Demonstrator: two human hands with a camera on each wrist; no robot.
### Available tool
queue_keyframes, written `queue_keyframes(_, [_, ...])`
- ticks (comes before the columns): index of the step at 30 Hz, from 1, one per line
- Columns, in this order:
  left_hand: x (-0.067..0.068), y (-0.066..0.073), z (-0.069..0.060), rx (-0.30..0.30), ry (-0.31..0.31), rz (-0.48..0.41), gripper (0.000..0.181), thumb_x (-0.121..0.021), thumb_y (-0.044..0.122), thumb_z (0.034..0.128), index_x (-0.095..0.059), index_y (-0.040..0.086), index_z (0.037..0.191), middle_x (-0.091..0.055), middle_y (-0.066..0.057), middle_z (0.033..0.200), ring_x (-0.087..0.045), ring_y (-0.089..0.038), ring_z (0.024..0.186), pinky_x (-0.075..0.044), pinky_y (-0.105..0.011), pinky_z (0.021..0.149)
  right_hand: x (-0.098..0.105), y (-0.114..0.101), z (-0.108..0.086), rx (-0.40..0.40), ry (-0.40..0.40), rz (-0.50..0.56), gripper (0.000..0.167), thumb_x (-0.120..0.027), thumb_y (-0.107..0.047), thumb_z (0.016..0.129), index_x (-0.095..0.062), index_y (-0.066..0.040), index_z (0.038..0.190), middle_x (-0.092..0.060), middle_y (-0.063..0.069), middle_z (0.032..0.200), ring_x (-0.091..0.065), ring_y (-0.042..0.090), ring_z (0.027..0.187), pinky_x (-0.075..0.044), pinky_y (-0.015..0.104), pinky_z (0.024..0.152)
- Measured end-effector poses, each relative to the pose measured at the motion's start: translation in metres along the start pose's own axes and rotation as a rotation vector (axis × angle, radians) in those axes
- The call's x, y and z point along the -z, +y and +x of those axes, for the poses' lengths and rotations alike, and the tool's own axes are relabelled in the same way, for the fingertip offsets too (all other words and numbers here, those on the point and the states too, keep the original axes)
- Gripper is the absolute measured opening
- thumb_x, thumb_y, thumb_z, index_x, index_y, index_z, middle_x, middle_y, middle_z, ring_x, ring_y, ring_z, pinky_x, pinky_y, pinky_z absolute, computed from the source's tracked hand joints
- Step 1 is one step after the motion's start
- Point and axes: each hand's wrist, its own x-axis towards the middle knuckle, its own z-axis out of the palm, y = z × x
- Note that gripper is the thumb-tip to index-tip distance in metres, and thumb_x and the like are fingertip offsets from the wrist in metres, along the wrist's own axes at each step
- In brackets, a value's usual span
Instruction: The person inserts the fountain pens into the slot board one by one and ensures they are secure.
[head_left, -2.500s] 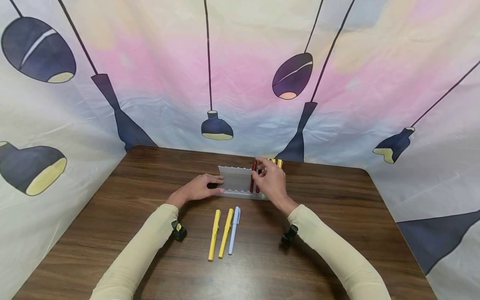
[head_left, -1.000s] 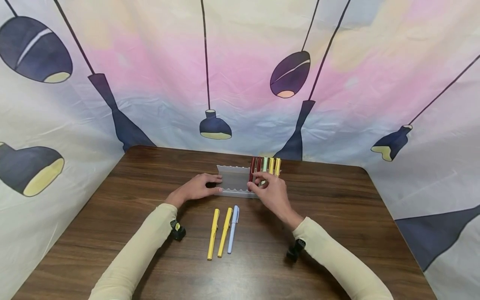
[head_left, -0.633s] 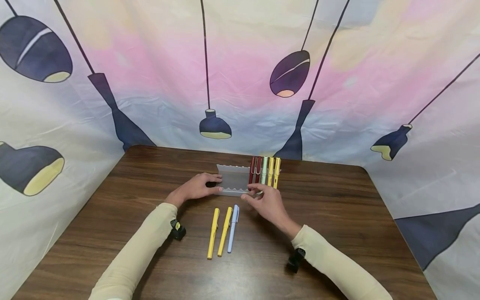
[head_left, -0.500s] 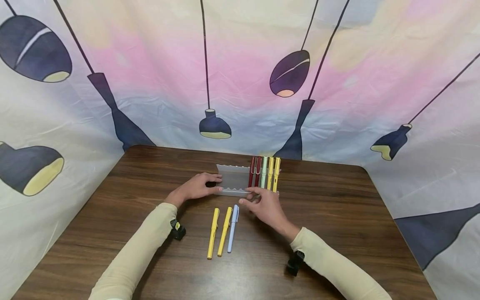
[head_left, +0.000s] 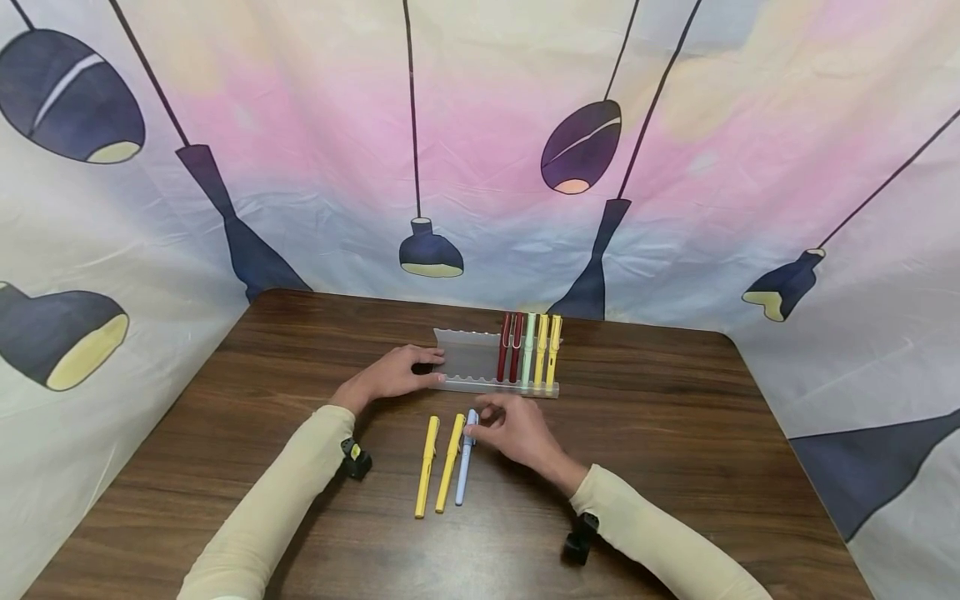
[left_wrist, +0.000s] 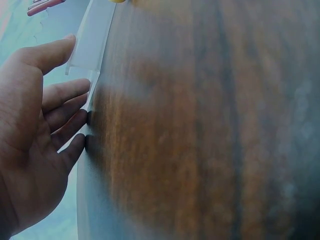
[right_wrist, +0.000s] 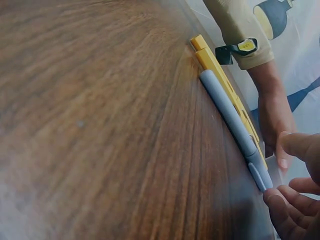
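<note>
**Right hand [head_left: 516, 429] at a light-blue pen [head_left: 465, 464], left hand [head_left: 396, 372] at a clear pen rack [head_left: 469, 364]**

The light-blue pen lies on the wood-grain worktop [head_left: 315, 517], its capped end toward the rack. The right hand is loosely open there, thumb and fingers parted about the cap; whether they touch it cannot be told. Just to the pen's left, a narrow gap away, lies a yellow pen [head_left: 449, 463], then, across a wider gap, an outer yellow pen [head_left: 427, 468], all roughly parallel.

The left hand is spread, thumb and fingertips resting against the left end of the clear pen rack. The rack's scalloped edges lie exposed from that hand to two dark-red pens [head_left: 516, 348]; a mint-green pen [head_left: 528, 350] and a yellow pair [head_left: 553, 352] complete the row, reaching the rack's right end. A strip of worktop separates the rack's front lip from the loose pens. Broad stretches of worktop extend to both side edges; the far edge runs close behind the rack, before a lamp-printed cloth [head_left: 315, 125].
</note>
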Motion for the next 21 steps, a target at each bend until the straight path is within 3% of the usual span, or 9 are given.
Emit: queue_keyframes(21, [-0.001, -0.0036, 0.001, -0.011, 0.002, -0.004, 0.058, -0.061, 0.047, 0.1013, -0.06, 0.007, 0.143, -0.048, -0.011, 0.156, -0.04, -0.035, 0.147, -0.035, -0.055, 0.117, -0.0079, 0.0027, 0.0079, -0.004, -0.064, -0.118, 0.054, -0.086, -0.037, 0.084, -0.073, -0.005, 0.126, -0.069, -0.004, 0.093, -0.062, 0.006, 0.08, -0.052, 0.025, 0.07])
